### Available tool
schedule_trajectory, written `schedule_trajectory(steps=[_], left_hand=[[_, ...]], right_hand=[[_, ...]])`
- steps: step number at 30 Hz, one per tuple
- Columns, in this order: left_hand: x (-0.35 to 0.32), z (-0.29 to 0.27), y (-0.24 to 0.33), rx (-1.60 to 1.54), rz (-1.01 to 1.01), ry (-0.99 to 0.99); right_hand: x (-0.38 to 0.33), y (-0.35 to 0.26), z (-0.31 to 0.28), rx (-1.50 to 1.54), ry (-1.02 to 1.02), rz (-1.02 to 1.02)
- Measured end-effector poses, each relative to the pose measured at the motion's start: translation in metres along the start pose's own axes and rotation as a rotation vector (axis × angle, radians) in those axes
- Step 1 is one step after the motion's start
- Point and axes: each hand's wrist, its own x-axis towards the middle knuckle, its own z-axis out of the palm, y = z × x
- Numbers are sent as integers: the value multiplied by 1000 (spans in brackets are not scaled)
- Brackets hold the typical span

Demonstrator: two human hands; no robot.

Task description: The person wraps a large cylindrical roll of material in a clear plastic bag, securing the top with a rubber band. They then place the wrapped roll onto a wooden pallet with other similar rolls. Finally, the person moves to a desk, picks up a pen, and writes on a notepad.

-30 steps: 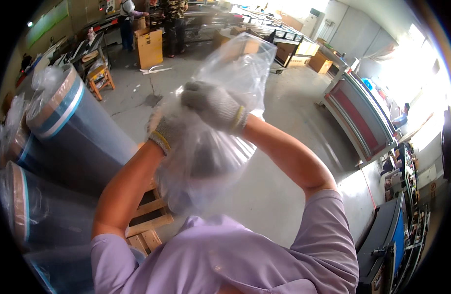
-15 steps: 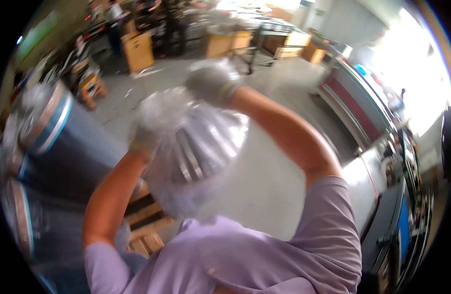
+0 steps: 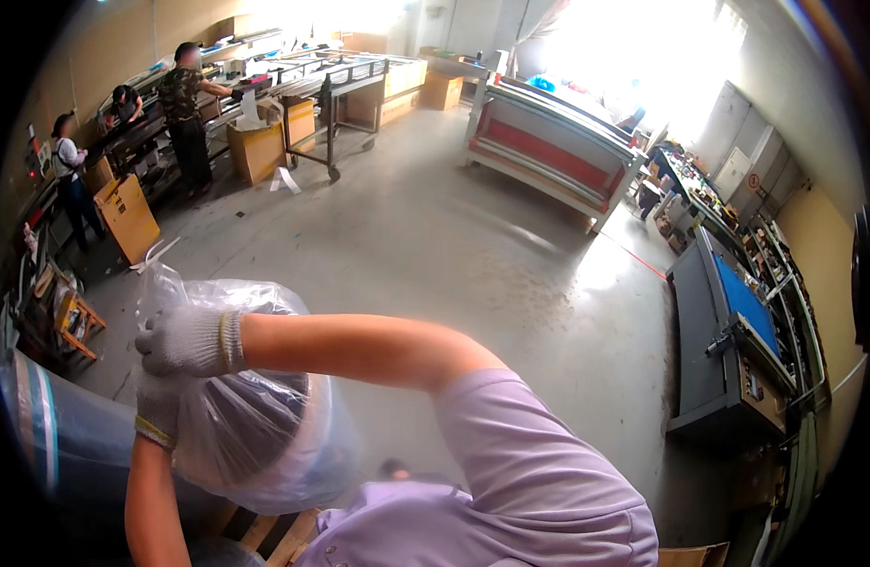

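Plastic bag: clear plastic bag (image 3: 255,416) sat at lower left of the frame, bulging, with a dark rounded load dimly visible inside; its gathered neck rose toward upper left.
Left hand: left hand (image 3: 157,408), in a grey knit glove with a yellow cuff band, pressed against the bag's left side just below the other hand; its fingers were curled shut on the plastic.
Right hand: right hand (image 3: 191,341), gloved alike, lay across the bag near its top, fingers (image 3: 152,340) folded closed around the bunched film; the bare forearm ran rightward to a lilac sleeve (image 3: 511,454).
Roll: dark film-wrapped roll (image 3: 67,444) with a pale stripe stood at far left, beside the bag.
Pallet: wooden slats (image 3: 274,534) showed at the lower edge, under the bag.
Floor: grey concrete floor (image 3: 435,246) filled the middle.
Upper left: three people stood at a long desk (image 3: 218,76); cardboard boxes (image 3: 128,213) stood nearby.
Upper centre: red-sided machine (image 3: 548,146).
Right: blue-topped machine (image 3: 737,312).
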Motion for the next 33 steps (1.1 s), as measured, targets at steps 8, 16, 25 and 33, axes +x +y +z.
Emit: schedule_trajectory(steps=[8, 16, 25, 33], left_hand=[[0, -28, 58, 649, 124, -180], [29, 10, 94, 518, -235, -279], [-56, -31, 167, 411, 236, -62], [-71, 8, 236, 164, 38, 224]], right_hand=[[-32, -9, -50, -114, 321, 565], [-42, 31, 19, 15, -589, 446], [-89, -50, -23, 247, -128, 253], [-111, -86, -117, 671, -133, 532]])
